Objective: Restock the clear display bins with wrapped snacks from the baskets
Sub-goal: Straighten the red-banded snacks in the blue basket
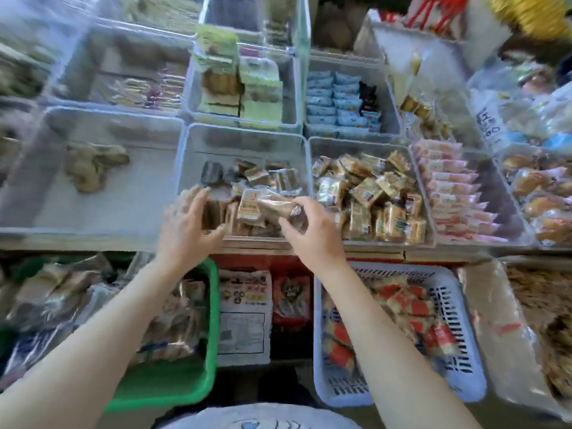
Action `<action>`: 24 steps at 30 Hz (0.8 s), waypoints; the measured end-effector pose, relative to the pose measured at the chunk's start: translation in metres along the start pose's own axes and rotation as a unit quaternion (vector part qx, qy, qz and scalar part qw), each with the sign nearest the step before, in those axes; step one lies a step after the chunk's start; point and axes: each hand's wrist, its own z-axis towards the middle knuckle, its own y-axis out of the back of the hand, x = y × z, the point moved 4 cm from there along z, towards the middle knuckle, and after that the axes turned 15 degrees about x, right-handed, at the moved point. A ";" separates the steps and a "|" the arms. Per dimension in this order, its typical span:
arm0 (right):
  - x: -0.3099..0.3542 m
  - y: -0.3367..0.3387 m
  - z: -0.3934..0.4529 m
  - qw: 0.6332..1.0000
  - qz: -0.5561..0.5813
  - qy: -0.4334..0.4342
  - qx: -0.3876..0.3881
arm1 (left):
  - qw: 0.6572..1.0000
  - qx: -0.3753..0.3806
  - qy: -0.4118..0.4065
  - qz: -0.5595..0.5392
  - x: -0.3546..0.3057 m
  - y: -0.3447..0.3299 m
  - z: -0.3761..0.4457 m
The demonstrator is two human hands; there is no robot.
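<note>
At centre frame, over the front of the clear bin, the right hand pinches one wrapped snack by its end; the left hand hovers spread, holding nothing. The snack looks light, soft and crinkly-slick, so grip across the body, not the seal. Two baskets show below: one green basket, one white basket; loose snacks are too blurred to count.

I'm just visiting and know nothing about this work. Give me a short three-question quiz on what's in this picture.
1. True or false: the right hand holds a wrapped snack.
2. Which basket is nearer the left arm: A) green basket B) white basket?
3. Fill in: both hands are over the ____ front display bin.

Key: 1 true. 2 A. 3 middle; the left hand touches the packets there with spread fingers.
</note>
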 end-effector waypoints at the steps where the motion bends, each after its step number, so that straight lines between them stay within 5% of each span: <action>1: 0.009 -0.006 0.014 1.000 -0.019 -0.005 -0.002 | 0.999 0.017 0.020 0.028 0.020 0.005 0.005; 8: 0.056 -0.064 0.112 0.986 -0.165 -0.019 0.026 | 0.981 0.152 0.035 0.111 0.068 0.007 0.019; 14: 0.053 -0.138 0.181 0.926 -0.355 -0.001 0.130 | 0.983 0.145 0.022 0.110 0.071 0.004 0.021; 17: 0.046 -0.166 0.201 0.892 -0.389 -0.027 0.227 | 0.984 0.139 0.012 0.109 0.075 0.001 0.022; 22: 0.050 -0.177 0.181 0.899 -0.355 -0.014 0.256 | 0.987 0.130 0.004 0.099 0.081 -0.005 0.024; 24: 0.047 -0.181 0.164 0.870 -0.397 -0.009 0.293 | 0.987 0.124 0.001 0.104 0.080 -0.004 0.024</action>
